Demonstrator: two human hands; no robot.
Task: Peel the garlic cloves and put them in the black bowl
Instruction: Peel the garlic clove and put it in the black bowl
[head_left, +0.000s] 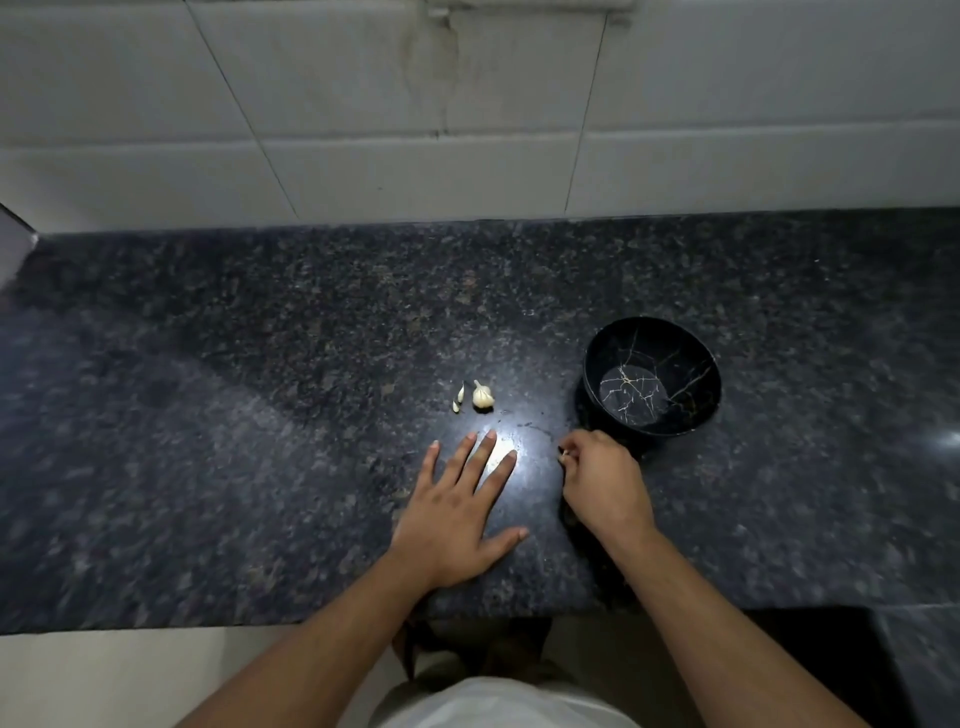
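Observation:
A small white garlic bulb (482, 397) lies on the dark granite counter (260, 415), with two loose cloves (458, 399) just left of it. The black bowl (652, 382) with gold crack lines stands to the right and holds nothing I can see. My left hand (460, 512) rests flat on the counter, fingers spread, just below the garlic. My right hand (602, 480) is curled beside the bowl's near left side and pinches a small pale piece (566, 455), seemingly a garlic clove, at its fingertips.
A white tiled wall (467, 130) rises behind the counter. The counter's front edge (260, 626) runs below my wrists, with pale floor beneath. A bright light reflection (511, 441) sits on the counter between my hands.

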